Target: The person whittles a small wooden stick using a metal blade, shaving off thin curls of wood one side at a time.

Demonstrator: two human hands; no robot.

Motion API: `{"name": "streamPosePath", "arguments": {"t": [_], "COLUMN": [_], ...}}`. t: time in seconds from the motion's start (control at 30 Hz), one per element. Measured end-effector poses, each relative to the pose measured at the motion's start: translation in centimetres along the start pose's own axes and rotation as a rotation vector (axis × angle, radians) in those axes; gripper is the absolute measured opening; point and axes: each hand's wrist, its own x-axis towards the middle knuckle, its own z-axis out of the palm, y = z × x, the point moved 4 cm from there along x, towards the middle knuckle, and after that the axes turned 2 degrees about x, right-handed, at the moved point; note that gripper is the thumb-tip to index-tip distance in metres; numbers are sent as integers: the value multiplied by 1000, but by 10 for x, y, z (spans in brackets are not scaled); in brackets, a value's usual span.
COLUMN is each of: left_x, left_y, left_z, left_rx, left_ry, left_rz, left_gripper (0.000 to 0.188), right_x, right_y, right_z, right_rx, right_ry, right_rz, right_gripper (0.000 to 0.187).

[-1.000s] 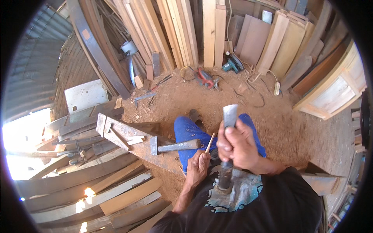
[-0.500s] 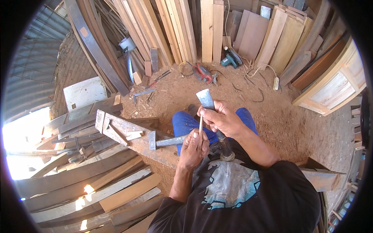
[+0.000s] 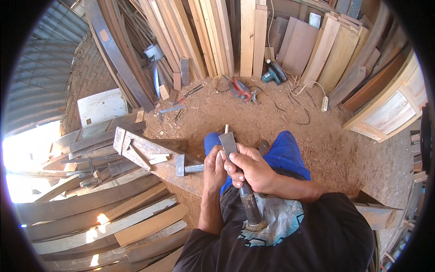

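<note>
My right hand [image 3: 250,167] is closed around a wide chisel [image 3: 229,143]. Its flat metal blade points away from me, and the dark handle's end rests against my shirt. Close against the blade, my left hand [image 3: 214,167] is closed on a thin wooden stick [image 3: 226,128]. Only the pale tip of that stick shows past the blade; the fingers and the chisel hide the rest. A hammer [image 3: 181,166] lies on the wooden bench plank [image 3: 179,180] just left of my left hand, its handle partly behind my hand.
Stacked boards [image 3: 149,222] fill the lower left. Planks [image 3: 253,41] lean along the far wall. A red power tool [image 3: 240,89], a teal circular saw [image 3: 273,74] and a power strip [image 3: 325,104] lie on the sawdust-covered floor. A panelled wooden door [image 3: 392,106] stands at right.
The chisel has come closer to my body, its blade now lower and tilted left. Both hands have drawn together, and the stick now lies mostly behind the blade.
</note>
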Motion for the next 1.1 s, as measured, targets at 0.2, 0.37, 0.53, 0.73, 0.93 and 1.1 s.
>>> {"name": "streamPosePath", "arguments": {"t": [0.2,0.37,0.53,0.73,0.93,1.1], "left_x": [-24,-72,-43,-14,-21,-21], "left_y": [37,-1,-23,11,14,3], "left_z": [9,2,-9,17,28,20], "left_rx": [407,272,-168,24,-117,-252], "left_ry": [15,-234,-75,-110,-207,-328], "left_rz": [212,47,-141,83,-120,-262], "left_gripper": [29,28,22,19,30,41], "right_x": [-17,-59,-18,11,10,14], "right_y": [-6,-62,-79,-69,-73,-73], "right_z": [3,-1,-43,-26,-46,-47], "right_rx": [-55,-98,-383,-719,-790,-815], "right_ry": [24,149,206,163,180,168], "right_rz": [2,-406,-360,-449,-360,-410], "right_gripper": [17,18,19,18,17,18]}}
